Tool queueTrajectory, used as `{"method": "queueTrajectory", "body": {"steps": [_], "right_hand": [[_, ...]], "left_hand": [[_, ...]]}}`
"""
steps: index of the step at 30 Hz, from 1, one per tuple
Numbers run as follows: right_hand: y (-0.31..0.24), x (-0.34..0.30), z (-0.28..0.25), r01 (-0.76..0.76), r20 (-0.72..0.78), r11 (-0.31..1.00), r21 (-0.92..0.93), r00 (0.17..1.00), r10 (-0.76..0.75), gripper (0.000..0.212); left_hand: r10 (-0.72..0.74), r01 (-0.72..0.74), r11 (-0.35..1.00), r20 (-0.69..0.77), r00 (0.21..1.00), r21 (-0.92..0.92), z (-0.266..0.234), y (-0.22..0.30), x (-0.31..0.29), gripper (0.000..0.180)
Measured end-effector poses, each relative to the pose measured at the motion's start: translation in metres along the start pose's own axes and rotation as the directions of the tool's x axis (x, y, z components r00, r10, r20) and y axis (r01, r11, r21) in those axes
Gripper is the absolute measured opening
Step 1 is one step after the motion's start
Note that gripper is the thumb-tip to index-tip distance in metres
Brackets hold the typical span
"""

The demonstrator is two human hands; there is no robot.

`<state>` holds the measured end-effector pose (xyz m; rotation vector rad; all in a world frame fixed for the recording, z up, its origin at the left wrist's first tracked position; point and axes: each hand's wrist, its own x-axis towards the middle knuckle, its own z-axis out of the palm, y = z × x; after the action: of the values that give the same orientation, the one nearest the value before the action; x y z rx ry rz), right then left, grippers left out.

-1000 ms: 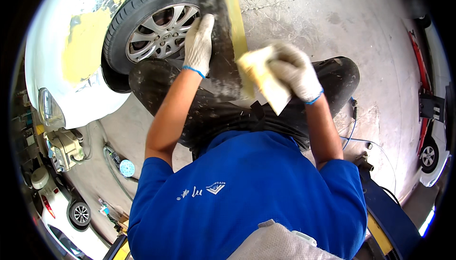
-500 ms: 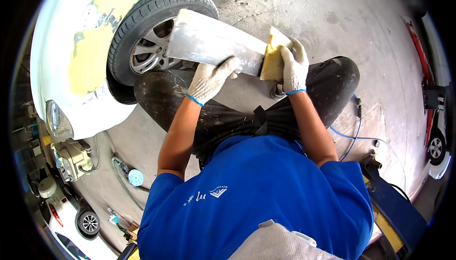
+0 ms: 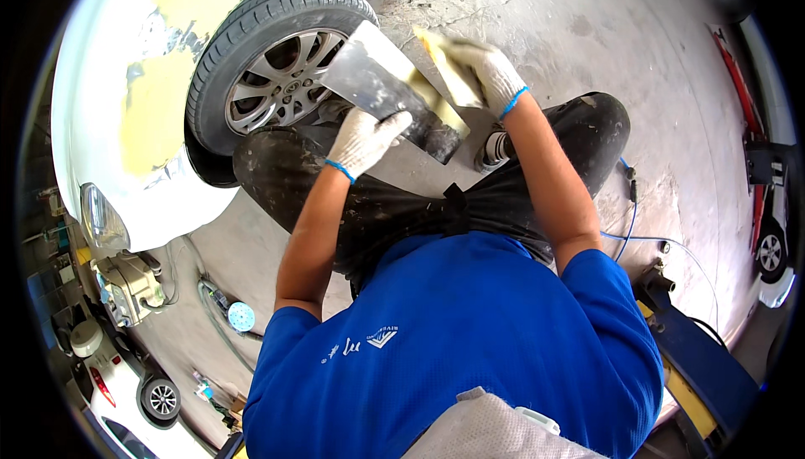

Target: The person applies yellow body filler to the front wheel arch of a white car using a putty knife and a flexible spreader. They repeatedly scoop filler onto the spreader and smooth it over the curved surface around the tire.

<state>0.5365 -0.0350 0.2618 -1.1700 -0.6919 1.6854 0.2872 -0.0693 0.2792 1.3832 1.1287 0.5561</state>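
My left hand [image 3: 362, 142], in a knit white glove, is closed around the lower edge of a flat grey metal plate [image 3: 366, 73], its thumb resting on the top face. The plate is tilted and carries a pale yellow smear toward its right end. Just beyond that end, my right hand [image 3: 490, 72], also gloved, is closed on a flat spreader [image 3: 453, 73] coated with yellow paste. A narrow gap separates the spreader from the plate. Part of the spreader is hidden behind my fingers, which are slightly blurred.
At the left stands a white car with yellow filler patches [image 3: 157, 111] on its fender, beside a wheel [image 3: 285, 82]. A round blue-faced sander [image 3: 241, 316] and its hose lie on the floor. A blue air hose [image 3: 635, 207] runs at the right, near a blue and yellow beam [image 3: 700, 367].
My right hand has lifted the spreader up and left, away from the plate's right end, and turned it. The plate has rotated, its right end dropping toward me; a yellow smear now shows on it.
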Motion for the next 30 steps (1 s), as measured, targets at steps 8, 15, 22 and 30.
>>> {"method": "queueTrajectory", "body": {"steps": [8,15,22,30], "right_hand": [[0.023,0.027,-0.002,0.035,0.463,0.989,-0.143,0.886,0.035,0.02],[-0.071,0.014,0.042,0.257,0.298,0.954,0.153,0.909,-0.292,0.04],[-0.02,-0.014,-0.007,0.394,-0.4,0.887,-0.241,0.793,-0.46,0.043],[-0.012,-0.021,0.002,0.432,-0.433,0.826,-0.363,0.706,-0.56,0.049]], "left_hand": [[0.008,-0.018,0.985,0.058,0.998,0.17,-0.009,-0.025,0.01,0.028],[0.063,-0.06,0.99,-0.021,0.998,0.125,-0.007,-0.008,-0.001,0.031],[0.103,-0.274,0.909,-0.467,0.878,-0.315,-0.038,0.017,-0.024,0.032],[0.127,-0.397,0.861,-0.621,0.774,-0.318,-0.037,0.029,-0.037,0.039]]}}
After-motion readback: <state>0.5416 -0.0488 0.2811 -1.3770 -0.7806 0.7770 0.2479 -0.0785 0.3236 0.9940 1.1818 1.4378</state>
